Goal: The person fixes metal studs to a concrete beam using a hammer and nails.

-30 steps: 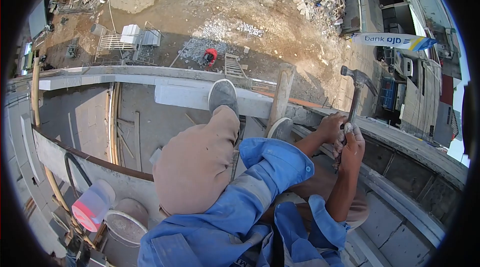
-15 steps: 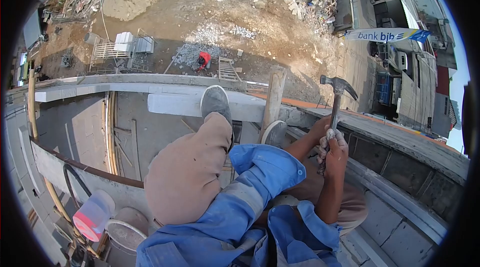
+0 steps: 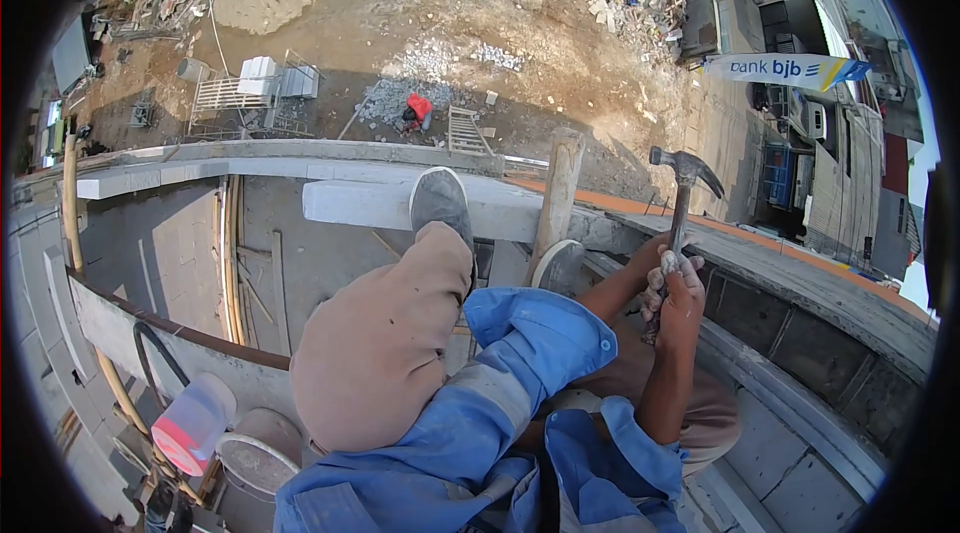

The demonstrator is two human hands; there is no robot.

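A claw hammer point(image 3: 684, 171) stands nearly upright, head at the top, its handle in my right hand point(image 3: 680, 295), whose dusty fingers are wrapped round it. Just behind and left of that grip is my left hand point(image 3: 652, 255), beside the long grey ledge point(image 3: 760, 258); its fingers are mostly hidden by the handle and the right hand. Thin nails or rods point(image 3: 658, 203) stick up from the ledge near the hammer. A wooden post point(image 3: 556, 195) rises left of the hands, beside my shoe point(image 3: 558, 268).
My other shoe point(image 3: 440, 201) rests by a pale block beam point(image 3: 350, 205). A clear-and-pink container point(image 3: 195, 423) and a bucket point(image 3: 262, 448) stand at lower left. Far below, a person in red point(image 3: 418, 109) crouches near rubble. A bank banner point(image 3: 785, 70) hangs upper right.
The whole view has shifted slightly, so the scene sits a little further right. The hammer and both hands keep nearly the same pose.
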